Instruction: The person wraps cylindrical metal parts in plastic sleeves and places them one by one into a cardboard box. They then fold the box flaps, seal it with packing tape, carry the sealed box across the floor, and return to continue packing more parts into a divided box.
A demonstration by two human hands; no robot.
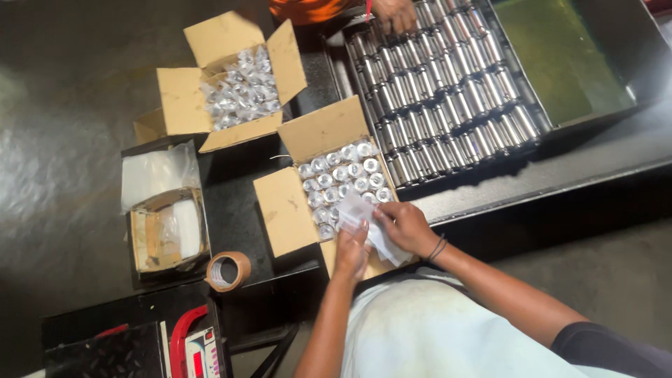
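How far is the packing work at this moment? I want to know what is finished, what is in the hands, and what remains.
Done: the far open box looks full of wrapped silver parts, and the near box is mostly filled. In hand: the left hand and right hand hold a clear plastic bag over that box. Left: many metal cylinders remain on the tray, where another person's hand reaches.

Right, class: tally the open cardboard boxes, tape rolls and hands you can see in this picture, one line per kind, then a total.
Open cardboard boxes: 3 (bagged parts, wrapped parts, nearly empty one)
Tape rolls: 1
Hands: 3 (left hand, right hand, another person's hand)
Total: 7
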